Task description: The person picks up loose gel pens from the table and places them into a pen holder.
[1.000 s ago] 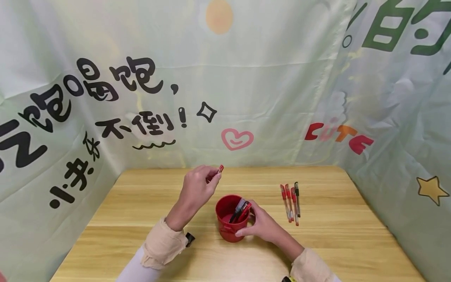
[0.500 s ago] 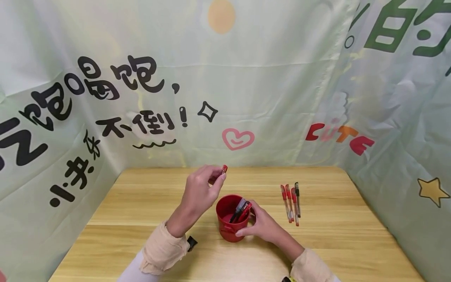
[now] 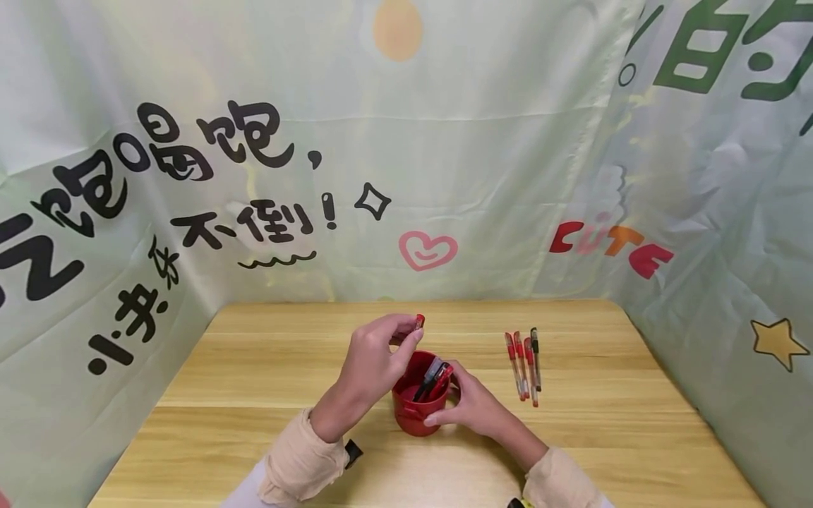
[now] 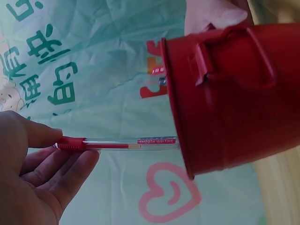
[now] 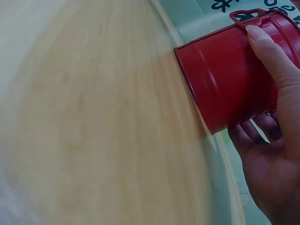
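Observation:
Over the red metal bucket (image 3: pixel 416 421), my left hand (image 3: pixel 375 360) pinches a clear-barrelled red gel pen (image 4: pixel 112 144) by its red end. The left wrist view shows the pen's far end right at the bucket's rim, its tip hidden behind the wall. My right hand (image 3: pixel 476 406) grips the bucket's right side, thumb along the front and the other fingers (image 5: pixel 243 136) around the far side. Inside the bucket, a black pen (image 3: pixel 424 386) and a red pen (image 3: pixel 442 379) lean against the right of the rim. The bucket stands upright on the wooden table (image 3: pixel 254 353).
To the right of the bucket lie several red pens (image 3: pixel 519 360) and one black pen (image 3: pixel 536 356), side by side. A printed cloth (image 3: pixel 483 176) hangs behind the table's back edge and along both sides.
My left hand has moved right and slightly nearer with the red gel pen, from left of the bucket to over its opening. The right hand and bucket have stayed put.

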Action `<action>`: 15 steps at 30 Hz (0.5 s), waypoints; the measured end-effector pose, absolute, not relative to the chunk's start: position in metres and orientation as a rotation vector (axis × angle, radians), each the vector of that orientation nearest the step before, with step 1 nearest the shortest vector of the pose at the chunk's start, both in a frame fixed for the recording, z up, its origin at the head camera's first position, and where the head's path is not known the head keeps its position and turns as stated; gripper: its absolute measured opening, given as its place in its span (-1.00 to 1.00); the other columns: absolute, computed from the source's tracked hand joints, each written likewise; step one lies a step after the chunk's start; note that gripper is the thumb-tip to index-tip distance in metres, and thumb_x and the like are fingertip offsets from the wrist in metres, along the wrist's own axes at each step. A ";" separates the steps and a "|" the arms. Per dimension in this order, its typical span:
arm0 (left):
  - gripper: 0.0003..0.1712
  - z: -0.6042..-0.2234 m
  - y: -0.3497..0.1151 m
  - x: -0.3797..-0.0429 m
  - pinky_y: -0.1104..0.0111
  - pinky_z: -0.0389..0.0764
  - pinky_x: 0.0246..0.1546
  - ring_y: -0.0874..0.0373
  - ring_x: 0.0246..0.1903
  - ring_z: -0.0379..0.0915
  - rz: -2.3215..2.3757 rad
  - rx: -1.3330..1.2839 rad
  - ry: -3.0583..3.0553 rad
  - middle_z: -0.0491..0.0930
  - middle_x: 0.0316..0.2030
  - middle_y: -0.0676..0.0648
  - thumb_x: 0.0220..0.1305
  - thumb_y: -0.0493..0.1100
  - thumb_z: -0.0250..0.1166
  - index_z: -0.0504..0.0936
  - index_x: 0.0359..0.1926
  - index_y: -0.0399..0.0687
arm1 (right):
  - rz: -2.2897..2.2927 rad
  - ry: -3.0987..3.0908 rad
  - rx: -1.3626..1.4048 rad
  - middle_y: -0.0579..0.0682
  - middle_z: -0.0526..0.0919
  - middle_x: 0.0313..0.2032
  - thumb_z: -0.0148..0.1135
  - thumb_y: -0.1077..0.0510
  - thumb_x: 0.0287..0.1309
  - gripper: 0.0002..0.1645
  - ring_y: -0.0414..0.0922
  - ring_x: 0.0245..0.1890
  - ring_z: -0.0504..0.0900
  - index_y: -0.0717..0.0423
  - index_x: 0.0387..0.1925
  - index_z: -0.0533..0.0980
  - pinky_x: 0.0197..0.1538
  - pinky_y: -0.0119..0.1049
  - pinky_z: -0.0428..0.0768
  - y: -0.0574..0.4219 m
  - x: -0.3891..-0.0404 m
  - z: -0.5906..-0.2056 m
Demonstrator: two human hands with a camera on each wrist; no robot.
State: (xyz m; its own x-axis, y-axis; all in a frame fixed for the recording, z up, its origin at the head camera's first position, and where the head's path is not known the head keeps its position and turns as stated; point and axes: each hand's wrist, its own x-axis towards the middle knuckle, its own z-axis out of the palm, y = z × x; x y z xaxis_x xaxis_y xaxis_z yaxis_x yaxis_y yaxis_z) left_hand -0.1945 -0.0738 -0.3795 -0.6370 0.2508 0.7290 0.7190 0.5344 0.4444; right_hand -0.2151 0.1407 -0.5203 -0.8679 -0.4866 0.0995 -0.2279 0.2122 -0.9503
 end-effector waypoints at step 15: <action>-0.83 -0.396 -0.070 -0.186 0.60 0.73 -0.29 0.23 -0.38 0.77 -1.241 -0.852 -2.240 0.82 -0.29 -0.10 0.27 -0.28 0.47 0.76 -0.12 -0.22 | -1.702 2.262 -0.668 -0.01 0.53 0.35 0.68 0.04 -0.03 0.00 -0.01 0.38 0.51 -0.05 0.39 0.31 0.48 -0.03 0.48 0.141 -0.215 -0.520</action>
State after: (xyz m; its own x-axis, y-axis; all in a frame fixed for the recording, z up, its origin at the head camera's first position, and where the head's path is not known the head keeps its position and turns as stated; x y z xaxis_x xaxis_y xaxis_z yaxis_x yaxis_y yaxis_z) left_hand -0.1858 -0.0695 -0.3963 -0.7139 0.3022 0.6317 0.6958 0.4079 0.5912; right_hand -0.2153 0.1406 -0.5199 -0.8689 -0.4874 0.0859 -0.2174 0.2200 -0.9509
